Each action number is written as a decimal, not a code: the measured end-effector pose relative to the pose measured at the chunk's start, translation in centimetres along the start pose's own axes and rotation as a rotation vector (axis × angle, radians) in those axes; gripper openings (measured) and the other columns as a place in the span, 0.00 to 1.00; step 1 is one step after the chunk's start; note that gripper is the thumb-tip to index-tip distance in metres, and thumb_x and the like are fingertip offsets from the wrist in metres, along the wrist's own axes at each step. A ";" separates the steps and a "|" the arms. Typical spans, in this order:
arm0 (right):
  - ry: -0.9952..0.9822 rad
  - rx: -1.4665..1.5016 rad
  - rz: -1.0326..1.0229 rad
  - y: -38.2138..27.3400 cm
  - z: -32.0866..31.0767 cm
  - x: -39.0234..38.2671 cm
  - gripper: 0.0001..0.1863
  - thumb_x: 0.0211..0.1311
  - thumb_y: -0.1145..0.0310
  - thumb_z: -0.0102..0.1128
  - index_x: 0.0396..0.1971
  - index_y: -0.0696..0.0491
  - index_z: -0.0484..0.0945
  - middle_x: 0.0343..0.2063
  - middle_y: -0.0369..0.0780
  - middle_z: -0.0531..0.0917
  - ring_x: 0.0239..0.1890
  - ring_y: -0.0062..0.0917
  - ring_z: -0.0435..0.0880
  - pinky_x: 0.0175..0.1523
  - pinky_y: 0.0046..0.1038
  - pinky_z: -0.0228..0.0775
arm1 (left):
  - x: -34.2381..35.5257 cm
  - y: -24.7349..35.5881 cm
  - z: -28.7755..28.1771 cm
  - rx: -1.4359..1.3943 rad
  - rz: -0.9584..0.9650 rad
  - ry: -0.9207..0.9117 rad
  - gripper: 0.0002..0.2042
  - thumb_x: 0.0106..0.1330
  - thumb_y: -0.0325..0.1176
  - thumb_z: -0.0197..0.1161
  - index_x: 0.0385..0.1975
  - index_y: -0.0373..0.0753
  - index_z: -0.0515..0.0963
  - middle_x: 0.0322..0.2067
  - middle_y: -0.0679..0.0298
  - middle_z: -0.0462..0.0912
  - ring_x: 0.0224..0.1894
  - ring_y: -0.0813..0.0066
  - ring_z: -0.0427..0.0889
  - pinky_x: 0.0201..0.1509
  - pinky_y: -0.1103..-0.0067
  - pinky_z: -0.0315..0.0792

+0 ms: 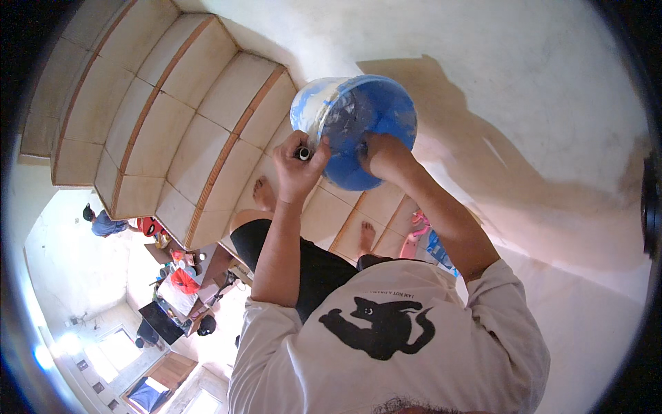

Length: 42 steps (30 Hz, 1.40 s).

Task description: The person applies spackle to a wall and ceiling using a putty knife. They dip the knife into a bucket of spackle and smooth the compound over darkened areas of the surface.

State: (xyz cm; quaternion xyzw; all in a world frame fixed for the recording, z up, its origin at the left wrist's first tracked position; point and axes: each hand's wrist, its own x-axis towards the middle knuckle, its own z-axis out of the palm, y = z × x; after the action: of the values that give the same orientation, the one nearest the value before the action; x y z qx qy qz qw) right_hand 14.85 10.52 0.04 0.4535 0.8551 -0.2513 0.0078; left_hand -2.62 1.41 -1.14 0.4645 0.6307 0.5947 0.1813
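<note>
A blue bucket (403,114), splashed with white on its outside, is tipped so that its mouth faces me. My left hand (298,162) is closed at the bucket's left rim. A dark, round-ended thing with a pale ring (303,153) pokes out of that fist; its kind cannot be made out. My right hand (380,156) reaches into the bucket with its fingers curled near the inner wall. Whatever those fingers hold is hidden. Grey smears and a dark, wet-looking patch (345,114) cover part of the inside.
Tiled stairs (200,124) with brown edges rise at the left, and my bare feet stand on them. A pale wall (524,90) runs along the right. Pink and blue things (434,248) lie by my right arm. Below left are a cluttered table (183,290) and a person (109,224).
</note>
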 end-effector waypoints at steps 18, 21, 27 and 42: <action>0.302 0.136 -0.011 2.0 -3.2 -4.8 0.13 0.63 0.63 0.59 0.44 0.54 0.80 0.34 0.50 0.85 0.38 0.44 0.86 0.44 0.42 0.79 | 0.8 2.1 0.6 -0.087 -0.137 0.057 0.15 0.61 0.35 0.69 0.19 0.37 0.72 0.15 0.76 0.67 0.20 0.89 0.62 0.22 0.83 0.56; 0.309 0.336 -0.015 3.2 -2.8 -5.6 0.15 0.66 0.61 0.61 0.45 0.54 0.80 0.32 0.50 0.85 0.36 0.41 0.87 0.42 0.39 0.78 | 1.0 1.6 0.3 -0.126 -0.234 0.095 0.15 0.61 0.35 0.70 0.19 0.37 0.72 0.16 0.76 0.67 0.21 0.89 0.63 0.23 0.84 0.56; 0.291 0.724 -0.028 5.3 -1.8 -7.2 0.15 0.70 0.62 0.61 0.47 0.57 0.80 0.29 0.34 0.82 0.27 0.16 0.78 0.33 0.22 0.71 | 1.2 -0.4 -0.3 -0.179 -0.406 0.155 0.13 0.63 0.37 0.69 0.25 0.37 0.75 0.19 0.75 0.69 0.23 0.89 0.65 0.24 0.84 0.58; 0.353 1.487 -0.352 3.2 -14.0 -14.2 0.17 0.74 0.65 0.53 0.59 0.47 0.64 0.29 0.35 0.75 0.19 0.15 0.68 0.19 0.20 0.58 | 1.9 -1.2 -1.9 -0.159 -0.380 0.247 0.16 0.69 0.38 0.62 0.21 0.42 0.64 0.14 0.72 0.64 0.11 0.85 0.59 0.11 0.80 0.52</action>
State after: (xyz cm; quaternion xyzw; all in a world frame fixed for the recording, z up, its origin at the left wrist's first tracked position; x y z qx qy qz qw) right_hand 28.69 7.20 14.36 0.2308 0.5103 -0.6796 -0.4738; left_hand -5.54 2.00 -1.17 0.2455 0.6753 0.6501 0.2473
